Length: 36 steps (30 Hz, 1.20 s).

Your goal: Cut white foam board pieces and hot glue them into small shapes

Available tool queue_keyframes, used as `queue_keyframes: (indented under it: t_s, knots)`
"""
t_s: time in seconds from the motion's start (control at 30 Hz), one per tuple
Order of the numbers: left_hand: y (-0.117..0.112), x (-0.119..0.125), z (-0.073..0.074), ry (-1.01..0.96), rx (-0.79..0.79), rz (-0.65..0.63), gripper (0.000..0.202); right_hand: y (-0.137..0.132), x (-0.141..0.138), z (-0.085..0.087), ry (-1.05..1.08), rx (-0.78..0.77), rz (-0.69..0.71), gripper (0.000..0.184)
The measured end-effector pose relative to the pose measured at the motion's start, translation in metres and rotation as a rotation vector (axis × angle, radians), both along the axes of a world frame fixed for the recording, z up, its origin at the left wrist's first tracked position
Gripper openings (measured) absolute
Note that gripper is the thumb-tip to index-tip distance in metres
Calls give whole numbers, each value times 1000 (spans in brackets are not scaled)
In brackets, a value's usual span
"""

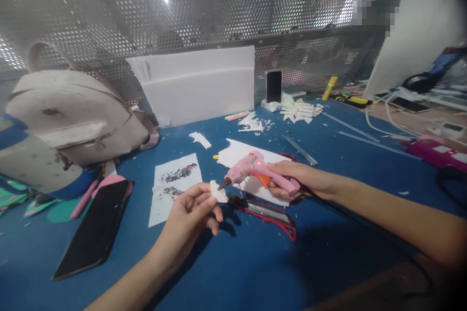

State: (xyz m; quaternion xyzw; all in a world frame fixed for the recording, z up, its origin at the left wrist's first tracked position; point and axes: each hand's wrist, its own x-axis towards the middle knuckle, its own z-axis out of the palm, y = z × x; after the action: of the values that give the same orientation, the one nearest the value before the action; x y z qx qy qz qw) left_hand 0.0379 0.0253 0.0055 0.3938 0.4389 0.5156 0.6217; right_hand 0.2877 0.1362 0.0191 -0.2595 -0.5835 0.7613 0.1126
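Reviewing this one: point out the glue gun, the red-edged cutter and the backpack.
Glue gun (pixel 251 163): head view, pink body.
Red-edged cutter (pixel 263 210): head view, grey mid-section.
Backpack (pixel 78 107): head view, front panel.

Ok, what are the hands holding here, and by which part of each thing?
The right hand grips the pink glue gun by its handle; the left hand pinches a small white piece by one edge.

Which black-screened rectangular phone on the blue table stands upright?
The black-screened rectangular phone at the back, just right of the white rectangular board; the black rectangular phone at front left lies down instead.
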Motion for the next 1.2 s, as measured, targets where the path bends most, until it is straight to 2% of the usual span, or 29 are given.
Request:
queue_keyframes:
  t_s: [0.13, 0.4, 0.87, 1.2]
  knots:
    - [0, 0, 0, -16, -15, 0, 23, 0, 2, -2, -40, 3, -7, 53]
    - [-2, 1, 0, -61, -9, 7, 24, 0, 0, -1, 26, 65, 37, 48]
    - [-1, -1, -1, -92, -4, -6, 17, -7, -7, 6, -47, 23, -58, 50]
    - [-1, -1, 1, -90, 1, -2, 15, -3, -2, 0, -12, 73, 6, 52]
